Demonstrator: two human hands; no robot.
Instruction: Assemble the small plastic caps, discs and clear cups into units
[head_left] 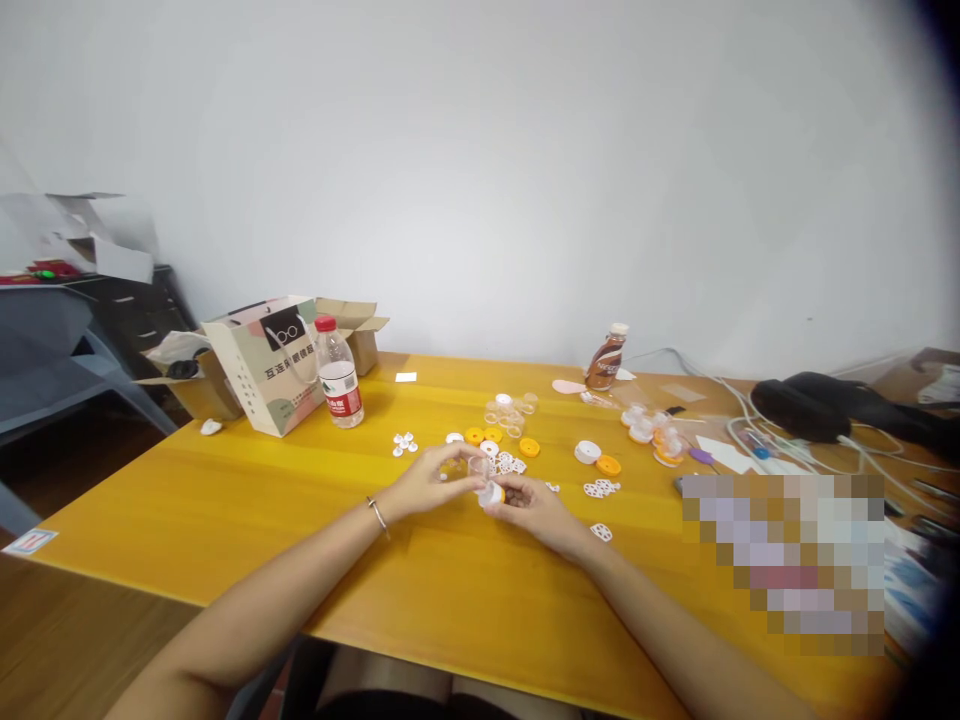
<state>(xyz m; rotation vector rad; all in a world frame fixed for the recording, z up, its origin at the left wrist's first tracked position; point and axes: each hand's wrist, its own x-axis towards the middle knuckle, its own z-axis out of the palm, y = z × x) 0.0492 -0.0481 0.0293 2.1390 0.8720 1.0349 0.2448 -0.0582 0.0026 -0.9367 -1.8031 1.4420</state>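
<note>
Head view: both hands are meeting above the yellow wooden surface (427, 590).
Clear plastic cup: it is resting between the thumb and fingers of the left hand (431, 482), which is gripping it.
White-and-orange cap: it is sitting at the fingertips of the right hand (538, 510), which is pinching it just below the clear plastic cup (478, 466); whether the two are joining, I cannot tell.
Forearms: they are slanting inward from the lower corners, the left wrist wearing a bracelet (377, 513).
Perforated white discs (510, 464): they are lying just beyond the hands.
</note>
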